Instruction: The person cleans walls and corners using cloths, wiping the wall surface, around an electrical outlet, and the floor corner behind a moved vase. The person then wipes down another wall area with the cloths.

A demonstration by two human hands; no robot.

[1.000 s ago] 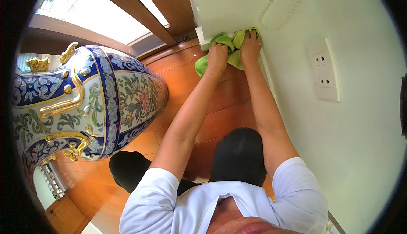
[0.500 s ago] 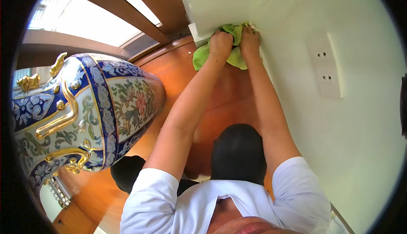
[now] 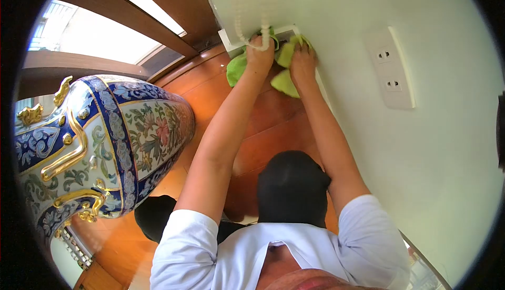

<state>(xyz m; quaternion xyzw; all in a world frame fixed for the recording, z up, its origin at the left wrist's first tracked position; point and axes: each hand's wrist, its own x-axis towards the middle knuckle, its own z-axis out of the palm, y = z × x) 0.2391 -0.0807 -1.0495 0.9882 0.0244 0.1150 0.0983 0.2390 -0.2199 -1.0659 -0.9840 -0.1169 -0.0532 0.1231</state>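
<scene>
The two hands are close together at 12 o'clock, low in the corner where the wall (image 3: 336, 22) meets the floor (image 3: 276, 129). The left hand (image 3: 260, 57) is clenched on the green cloth (image 3: 236, 70), which comes out on both sides of the fist. The right hand (image 3: 303, 66) lies with its fingers extended over a paler, yellowish part (image 3: 285, 83) of cloth, beside the wall; its fingers are blurred, so one cannot tell if they grasp it or only press it. Between the hands there is a gap, and whether the two parts are one cloth cannot be told. A bead chain (image 3: 264, 14), also blurred, hangs down in front of the left hand as seen from the head.

Both bare arms reach up from the white shirt (image 3: 294, 242) at 6 o'clock. One dark knee (image 3: 292, 187) is between the arms, the other (image 3: 155, 217) is at 8 o'clock. A large vase (image 3: 158, 124), blue and white with flowers and gold handles, fills 9 o'clock, apart from the hands. At 10 to 11 o'clock are the brown frame (image 3: 123, 14) and its bright panes. At 2 o'clock a white double socket (image 3: 390, 68) is on the wall.
</scene>
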